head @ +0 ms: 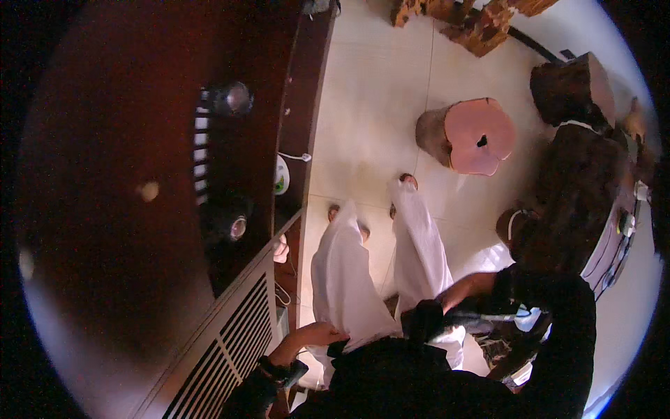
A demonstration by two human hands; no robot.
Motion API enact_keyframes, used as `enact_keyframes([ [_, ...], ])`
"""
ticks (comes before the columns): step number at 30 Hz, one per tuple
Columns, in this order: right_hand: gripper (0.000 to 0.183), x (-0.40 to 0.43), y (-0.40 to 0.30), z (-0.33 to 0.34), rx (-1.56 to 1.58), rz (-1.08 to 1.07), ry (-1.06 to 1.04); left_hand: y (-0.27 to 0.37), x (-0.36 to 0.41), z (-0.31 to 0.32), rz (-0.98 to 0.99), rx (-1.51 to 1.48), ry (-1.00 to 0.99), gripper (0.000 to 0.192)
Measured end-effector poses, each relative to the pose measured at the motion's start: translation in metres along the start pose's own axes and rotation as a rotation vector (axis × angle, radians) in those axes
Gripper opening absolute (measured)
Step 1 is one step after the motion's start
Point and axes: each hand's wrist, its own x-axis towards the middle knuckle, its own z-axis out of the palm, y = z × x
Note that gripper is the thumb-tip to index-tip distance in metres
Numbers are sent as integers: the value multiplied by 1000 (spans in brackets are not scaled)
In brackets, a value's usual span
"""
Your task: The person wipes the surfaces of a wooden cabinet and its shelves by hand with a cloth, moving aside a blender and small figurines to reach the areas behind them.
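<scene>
My left hand (325, 333) is at the waist, its fingers against the white trousers (345, 272) beside the hem of my black top (398, 361). A dark band or watch (285, 373) is on that wrist. My right hand (449, 304) is bent in at the other side of the waist, against a black object (425, 320) that I cannot identify. This object hides its fingers, so the grip does not show. Below, both feet stand apart on the pale tiled floor (366, 105).
A dark wooden cabinet (293, 105) runs along the left, with a slatted door (243, 319) swung out near my left arm. In it sit a white round container (281, 175) and a white plug (304, 157). A stump stool (479, 136) stands ahead; a dark wooden bench (570, 183) is at right.
</scene>
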Motion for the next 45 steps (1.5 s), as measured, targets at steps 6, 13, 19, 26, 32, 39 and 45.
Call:
enact_keyframes([
  [6,46,-51,-38,-138,-357,-259,414,-23,74,-80,-47,-301,693,21],
  [13,50,-54,-139,-267,-270,-226,897,-58,140,-187,197,-634,1117,17],
  [19,52,5,-192,-378,-204,-534,800,-90,216,-244,256,-517,1238,16],
  [26,61,109,-264,-470,-799,-451,825,-177,321,-307,406,-699,1361,21],
  [32,69,185,-265,-519,-1022,-641,839,-201,364,-338,585,-610,1516,18],
  [39,63,209,-292,-508,-936,-760,1158,-187,346,-329,449,-531,1418,17],
  [45,62,272,-306,-540,-1584,-631,1504,-194,346,-344,427,-491,1507,19],
])
